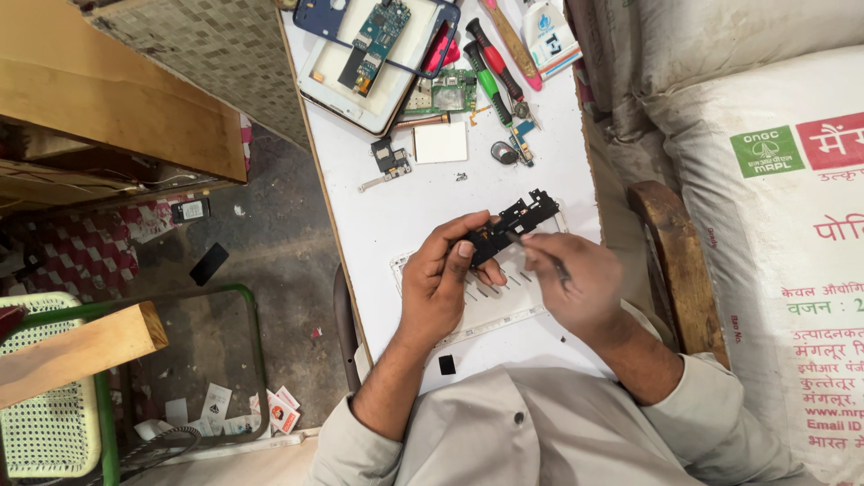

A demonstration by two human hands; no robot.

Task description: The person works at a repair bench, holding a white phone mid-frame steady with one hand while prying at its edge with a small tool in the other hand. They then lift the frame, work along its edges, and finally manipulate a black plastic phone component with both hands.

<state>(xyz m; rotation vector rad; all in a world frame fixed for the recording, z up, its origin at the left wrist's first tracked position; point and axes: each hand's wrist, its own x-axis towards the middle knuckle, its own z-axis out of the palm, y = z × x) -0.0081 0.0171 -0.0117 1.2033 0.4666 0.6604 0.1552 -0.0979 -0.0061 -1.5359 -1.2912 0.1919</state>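
At the far left a pale plastic basket [40,409] with a green frame stands on the floor, and a wooden beam [76,346] lies across it. A black phone [191,211] lies on the floor further up. On the white tabletop [360,216], near its top edge, rests an open phone shell [364,90] with a green circuit board [380,31] on it, and just right of that lie two screwdrivers [490,72], one red and one green. Lower down, the left hand [441,283] pinches a black plastic phone part [511,223] between thumb and fingers, holding it just above a white panel [490,306] on the tabletop. The right hand [576,288], its grip closed on a thin dark tool [544,256], sets the tip against that part. At the far right lies a white printed sack [783,252].
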